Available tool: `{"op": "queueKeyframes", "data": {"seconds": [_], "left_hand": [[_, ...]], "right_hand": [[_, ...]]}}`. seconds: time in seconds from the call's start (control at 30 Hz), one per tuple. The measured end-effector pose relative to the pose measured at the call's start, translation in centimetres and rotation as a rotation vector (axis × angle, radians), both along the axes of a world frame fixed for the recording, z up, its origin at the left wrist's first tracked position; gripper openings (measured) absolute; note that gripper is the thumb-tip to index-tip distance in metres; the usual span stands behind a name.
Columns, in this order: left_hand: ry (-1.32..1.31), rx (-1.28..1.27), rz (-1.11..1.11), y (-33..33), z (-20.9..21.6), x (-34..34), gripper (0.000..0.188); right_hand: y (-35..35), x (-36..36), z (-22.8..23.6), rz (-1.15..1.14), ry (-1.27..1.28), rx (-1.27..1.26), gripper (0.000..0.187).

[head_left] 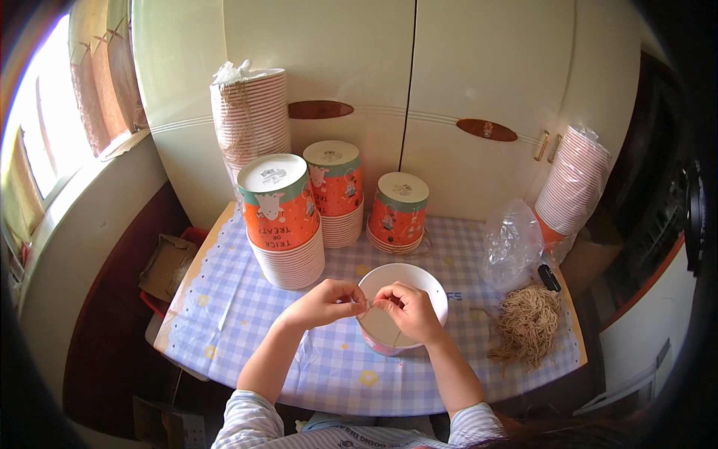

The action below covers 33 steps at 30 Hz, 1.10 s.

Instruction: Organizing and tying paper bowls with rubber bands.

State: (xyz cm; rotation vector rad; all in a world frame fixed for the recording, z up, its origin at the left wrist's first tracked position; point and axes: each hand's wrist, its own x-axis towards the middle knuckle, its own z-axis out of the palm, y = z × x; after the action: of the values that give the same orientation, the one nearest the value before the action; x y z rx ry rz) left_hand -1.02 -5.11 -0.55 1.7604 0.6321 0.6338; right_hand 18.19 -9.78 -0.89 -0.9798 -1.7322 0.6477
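An open white paper bucket (432, 290) stands upright on the table in front of me, with a pinkish outside low on its near side. Over its near left rim, my left hand (333, 304) and my right hand (410, 309) meet, thumbs and fingers pinched close together. Between them they hold a thin string (397, 337), part of which hangs down below the right hand against the bucket. The fingers hide most of the string and any hole in the rim.
Upside-down stacks of orange and green buckets (280, 217), (334, 179), (399, 213) stand behind. Taller wrapped bucket stacks (250, 112), (572, 179) rise at both ends. On the right lie a heap of beige string (528, 322), a small black object (550, 278) and a clear plastic bag (512, 243).
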Motion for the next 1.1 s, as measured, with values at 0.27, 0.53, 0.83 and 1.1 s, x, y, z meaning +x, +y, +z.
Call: {"op": "queueKeyframes", "data": {"seconds": [0.27, 0.53, 0.83, 1.1], "left_hand": [[-0.24, -0.322, -0.025, 0.0, 0.9, -0.5, 0.007], [-0.281, -0.347, 0.044, 0.6, 0.7, -0.8, 0.007], [0.01, -0.096, 0.05, -0.3, 1.0, -0.2, 0.015], [0.038, 0.131, 0.147, -1.2, 0.9, 0.6, 0.012]], "right_hand": [[0.1, 0.1, -0.2, 0.035, -0.155, -0.058, 0.008], [0.2, 0.1, -0.3, 0.058, -0.154, -0.061, 0.008], [0.0, 0.1, 0.0, 0.035, -0.09, -0.119, 0.01], [0.0, 0.0, -0.2, 0.049, -0.056, -0.134, 0.01]]}}
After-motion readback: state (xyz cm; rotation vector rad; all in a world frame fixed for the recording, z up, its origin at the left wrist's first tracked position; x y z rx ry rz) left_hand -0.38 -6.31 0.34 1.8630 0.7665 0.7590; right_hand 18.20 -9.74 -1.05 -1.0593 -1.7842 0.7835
